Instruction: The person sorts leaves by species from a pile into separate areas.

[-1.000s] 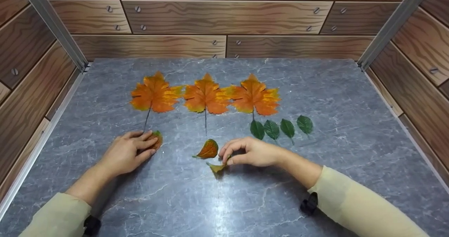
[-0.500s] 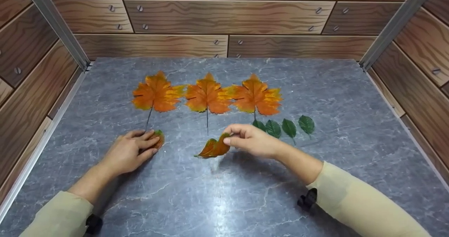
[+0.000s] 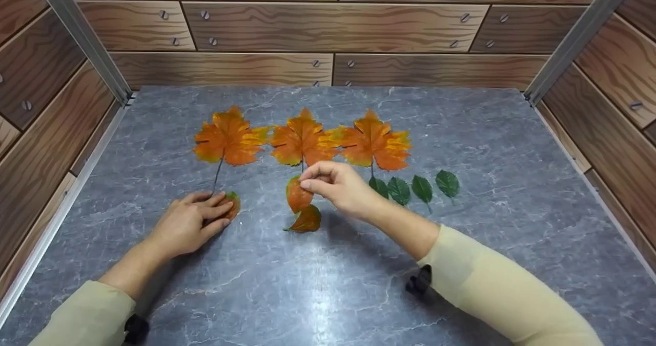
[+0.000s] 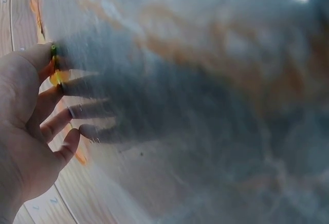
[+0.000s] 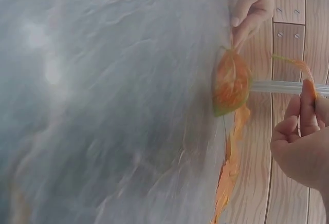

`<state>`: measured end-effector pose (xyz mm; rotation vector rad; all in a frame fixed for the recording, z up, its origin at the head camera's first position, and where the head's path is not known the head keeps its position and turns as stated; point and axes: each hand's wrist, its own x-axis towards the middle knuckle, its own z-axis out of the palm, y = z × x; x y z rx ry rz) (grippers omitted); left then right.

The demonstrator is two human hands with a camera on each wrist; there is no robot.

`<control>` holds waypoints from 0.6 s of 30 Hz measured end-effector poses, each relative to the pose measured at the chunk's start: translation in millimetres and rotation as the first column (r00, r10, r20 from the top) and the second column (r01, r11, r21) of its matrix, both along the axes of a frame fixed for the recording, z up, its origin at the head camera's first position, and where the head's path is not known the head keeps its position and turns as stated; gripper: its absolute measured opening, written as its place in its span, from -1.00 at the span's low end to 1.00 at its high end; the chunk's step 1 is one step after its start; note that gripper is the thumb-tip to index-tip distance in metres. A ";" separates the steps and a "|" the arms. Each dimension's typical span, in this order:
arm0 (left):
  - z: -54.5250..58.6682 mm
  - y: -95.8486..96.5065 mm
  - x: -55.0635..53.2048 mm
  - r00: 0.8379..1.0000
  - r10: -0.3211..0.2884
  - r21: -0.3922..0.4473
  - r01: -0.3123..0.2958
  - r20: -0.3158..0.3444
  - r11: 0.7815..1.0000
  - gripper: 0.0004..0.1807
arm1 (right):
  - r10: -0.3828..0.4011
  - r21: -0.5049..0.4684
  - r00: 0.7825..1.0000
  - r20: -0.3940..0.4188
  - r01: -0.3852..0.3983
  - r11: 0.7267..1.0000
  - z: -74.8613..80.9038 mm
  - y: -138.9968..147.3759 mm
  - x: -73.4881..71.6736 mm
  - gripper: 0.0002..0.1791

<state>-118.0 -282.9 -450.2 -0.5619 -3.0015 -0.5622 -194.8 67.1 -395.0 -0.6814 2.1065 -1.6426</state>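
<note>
My left hand (image 3: pixel 187 223) rests with outstretched fingers on a small orange-green leaf (image 3: pixel 234 205) at the left of the table; the fingers cover much of it. Between thumb and fingertips, my right hand (image 3: pixel 344 188) pinches another small orange leaf with green edges (image 3: pixel 296 196), below the middle maple leaf (image 3: pixel 302 138). In the right wrist view this pinched leaf (image 5: pixel 298 63) is raised, its stem pointing away from the fingers. Just below it in the head view, a curled orange-brown leaf (image 3: pixel 308 220) lies on the table; whether the two touch I cannot tell.
Orange maple leaves stand in a row at the back, the left one (image 3: pixel 228 138) and right one (image 3: pixel 373 141) flanking the middle. Several green leaves (image 3: pixel 422 188) lie right of my right hand. Wood-patterned walls (image 3: pixel 333 25) enclose the grey marbled table (image 3: pixel 487 130).
The right hand has lifted its leaf off the table and carried it up and leftward, past the curled leaf toward the middle maple stem. The left hand stays on its leaf.
</note>
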 end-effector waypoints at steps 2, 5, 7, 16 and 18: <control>-0.2 0.4 -0.4 1.000 -0.001 -0.002 0.001 -0.001 1.000 -0.51 | 0.016 -0.036 1.000 -0.001 -0.016 0.999 -0.9 -5.9 -0.9 -0.82; -0.2 1.3 -0.9 1.000 -0.001 -0.005 0.001 0.004 1.000 -0.51 | 0.040 -0.071 0.999 0.024 -0.039 0.997 -1.9 -13.0 -0.9 -0.77; 0.3 1.6 -1.0 1.000 -0.003 -0.009 0.003 0.007 1.000 -0.51 | 0.045 -0.080 0.998 0.041 -0.042 0.996 -2.8 -17.7 -0.9 -0.71; 2.1 1.1 -0.5 1.000 -0.001 -0.015 0.001 0.015 1.000 -0.51 | 0.039 -0.022 0.997 0.069 -0.038 0.999 -4.9 -41.5 -4.1 -0.57; 2.1 1.6 -1.0 1.000 -0.002 -0.019 0.003 0.014 1.000 -0.51 | 0.055 0.018 0.997 0.045 -0.056 0.998 -5.7 -45.5 -4.9 -0.57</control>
